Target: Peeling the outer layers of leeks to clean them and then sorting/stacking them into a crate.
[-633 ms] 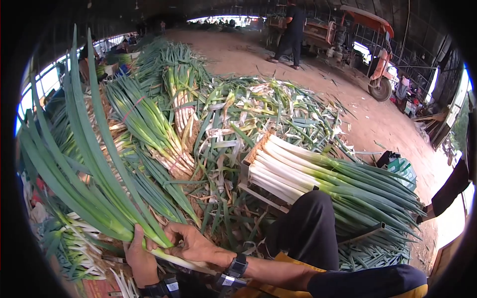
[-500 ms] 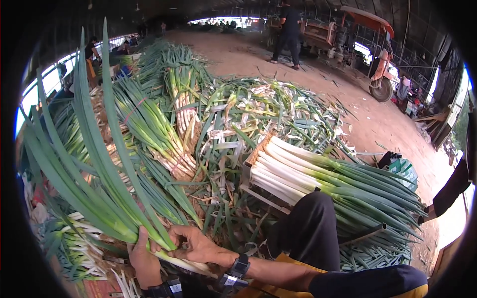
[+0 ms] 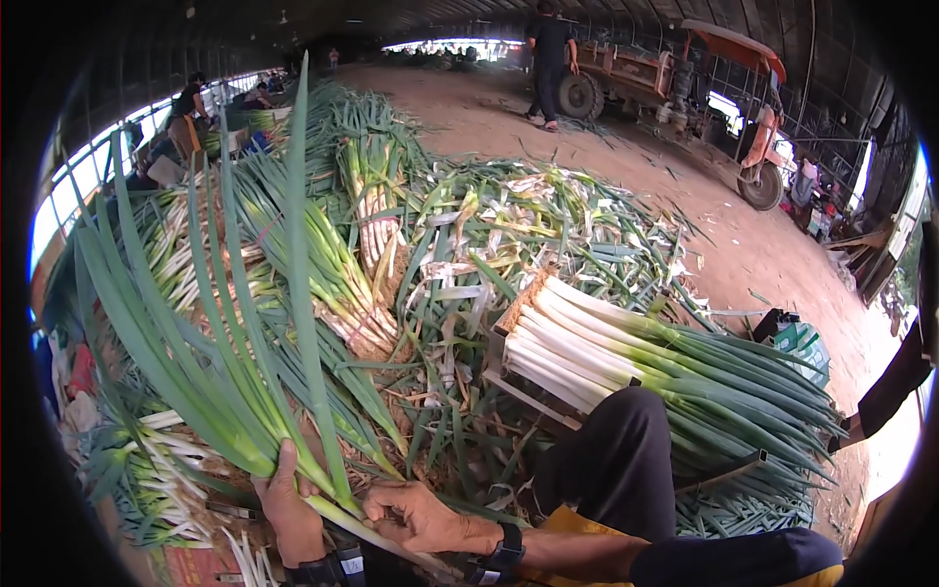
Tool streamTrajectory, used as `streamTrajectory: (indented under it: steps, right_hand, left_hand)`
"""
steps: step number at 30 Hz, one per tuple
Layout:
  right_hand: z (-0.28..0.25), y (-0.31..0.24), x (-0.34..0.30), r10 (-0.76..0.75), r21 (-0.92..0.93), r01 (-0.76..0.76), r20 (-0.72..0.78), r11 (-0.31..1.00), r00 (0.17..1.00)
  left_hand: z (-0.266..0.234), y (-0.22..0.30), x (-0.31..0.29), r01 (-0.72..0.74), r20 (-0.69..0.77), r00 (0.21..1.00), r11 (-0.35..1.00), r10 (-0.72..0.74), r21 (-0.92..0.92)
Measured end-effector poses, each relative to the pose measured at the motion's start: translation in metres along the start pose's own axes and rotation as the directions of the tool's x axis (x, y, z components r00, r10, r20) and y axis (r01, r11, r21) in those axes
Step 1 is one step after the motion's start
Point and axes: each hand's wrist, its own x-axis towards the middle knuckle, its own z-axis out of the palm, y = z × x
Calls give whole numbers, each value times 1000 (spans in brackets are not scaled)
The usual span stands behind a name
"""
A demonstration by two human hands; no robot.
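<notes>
My left hand point(image 3: 295, 517) is closed around the lower part of a few long green onions point(image 3: 235, 430), whose leaves fan up to the far left. Their white ends run down to the right, below my right hand point(image 3: 421, 519). That hand is pinched at the base of an outer leaf point(image 3: 333, 460), which stands a little apart from the others; its fingertips are partly hidden. To the right of my hands, trimmed green onions point(image 3: 587, 333) lie stacked in a metal frame point(image 3: 528, 396), roots toward the left and green tops toward the right.
Tied bundles of green onions point(image 3: 313, 264) lie ahead on the left. A heap of stripped leaves point(image 3: 548, 215) spreads beyond the frame. Loose onions point(image 3: 156, 489) lie at the lower left. Farther back, a person point(image 3: 551, 64) is beside an orange three-wheeled vehicle point(image 3: 758, 147).
My right hand has moved slightly right and down along the onions, and the outer leaf now stands farther from the rest. My left hand keeps its hold. The person at the back has moved.
</notes>
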Motion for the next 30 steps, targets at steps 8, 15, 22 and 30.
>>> streamTrajectory:
  steps: [8, 15, 22, 30]
  right_hand:
    - [11, 20, 29, 220, 29, -218, -83, 976, 972]
    - [29, 23, 16, 79, -36, -92, -278, 995, 957]
    - [26, 21, 2, -112, -251, 83, -107, 965, 988]
    - [4, 10, -5, -109, -218, 103, -11, 970, 994]
  left_hand:
    - [14, 3, -11, -13, -20, 1000, 997, 12, -78]
    - [11, -10, -3, -41, -40, 998, 999, 40, -18]
    - [6, -9, -2, -81, -67, 994, 994, 85, 69]
    - [6, -3, -4, -16, 19, 1000, 999, 16, -33]
